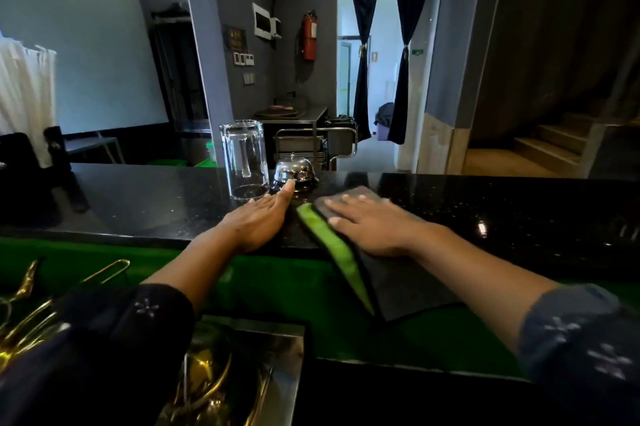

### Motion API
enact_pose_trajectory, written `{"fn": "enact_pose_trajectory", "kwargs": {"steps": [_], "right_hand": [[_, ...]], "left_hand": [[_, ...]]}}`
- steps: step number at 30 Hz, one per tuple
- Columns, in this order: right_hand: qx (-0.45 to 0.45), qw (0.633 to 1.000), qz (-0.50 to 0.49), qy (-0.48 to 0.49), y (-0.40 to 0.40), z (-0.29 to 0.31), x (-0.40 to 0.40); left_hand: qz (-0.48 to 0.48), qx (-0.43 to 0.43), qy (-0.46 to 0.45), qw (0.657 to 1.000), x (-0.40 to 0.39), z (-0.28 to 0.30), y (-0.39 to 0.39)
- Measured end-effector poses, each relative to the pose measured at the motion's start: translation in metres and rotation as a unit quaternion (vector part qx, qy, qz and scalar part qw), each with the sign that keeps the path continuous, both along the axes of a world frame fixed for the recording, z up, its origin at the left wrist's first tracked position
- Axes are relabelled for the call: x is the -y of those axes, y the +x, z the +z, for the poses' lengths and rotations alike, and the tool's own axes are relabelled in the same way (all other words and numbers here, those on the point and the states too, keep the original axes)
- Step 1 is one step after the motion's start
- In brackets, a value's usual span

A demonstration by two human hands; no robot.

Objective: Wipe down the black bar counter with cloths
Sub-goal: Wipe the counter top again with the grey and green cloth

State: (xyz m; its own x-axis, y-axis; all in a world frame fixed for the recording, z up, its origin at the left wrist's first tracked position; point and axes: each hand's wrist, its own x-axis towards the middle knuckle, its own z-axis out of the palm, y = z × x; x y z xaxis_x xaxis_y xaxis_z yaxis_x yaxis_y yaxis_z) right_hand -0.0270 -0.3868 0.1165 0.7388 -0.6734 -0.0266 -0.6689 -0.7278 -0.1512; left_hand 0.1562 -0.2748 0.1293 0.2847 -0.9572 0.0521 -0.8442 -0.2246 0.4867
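The wiping was under way. The person's right hand (367, 223) lay flat on a grey cloth (398, 273), fingers straight and spread, pressing it onto the black counter (138, 204) rather than gripping it. The cloth sat near the middle of the counter's near edge — its far end up on the top, its near end hanging over that edge above the green ledge (104, 256) below. A second cloth, green (329, 245), showed as a strip along the grey one's left side, seemingly folded under it. The long axis of both ran from the near edge toward the far edge, leaning a little to the left as it went away.

The left hand (259, 223) rested palm-down on the counter just left of the cloths, fingers straight and together, holding nothing; its fingertips reached the base of a silver bell (294, 171). An upturned glass (245, 159) stood just left of the bell, near the far edge.

By the look of it, the next stroke called for a sweep sideways — likely right, along the bare stretch — and the bell and glass would need shifting before the patch under them could be wiped.
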Motion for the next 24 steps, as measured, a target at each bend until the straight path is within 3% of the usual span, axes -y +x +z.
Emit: {"fn": "enact_pose_trajectory", "kwargs": {"steps": [2, 5, 10, 18, 24], "right_hand": [[-0.001, 0.998, -0.058, 0.004, -0.036, 0.003, 0.015], [-0.007, 0.987, -0.159, -0.006, -0.069, 0.004, 0.043], [-0.031, 0.98, -0.196, -0.025, -0.04, 0.001, 0.046], [-0.02, 0.993, -0.114, -0.025, 0.065, 0.004, -0.011], [-0.005, 0.999, -0.044, -0.005, 0.097, 0.001, -0.036]], "left_hand": [[-0.021, -0.033, -0.025, 0.999, -0.009, 0.001, 0.002], [-0.036, 0.039, -0.011, 0.999, -0.022, 0.005, 0.007], [-0.006, 0.094, 0.053, 0.994, -0.044, 0.002, 0.039], [0.009, 0.095, 0.118, 0.988, -0.042, -0.006, 0.049], [0.008, 0.031, 0.081, 0.996, -0.057, 0.008, 0.034]]}}
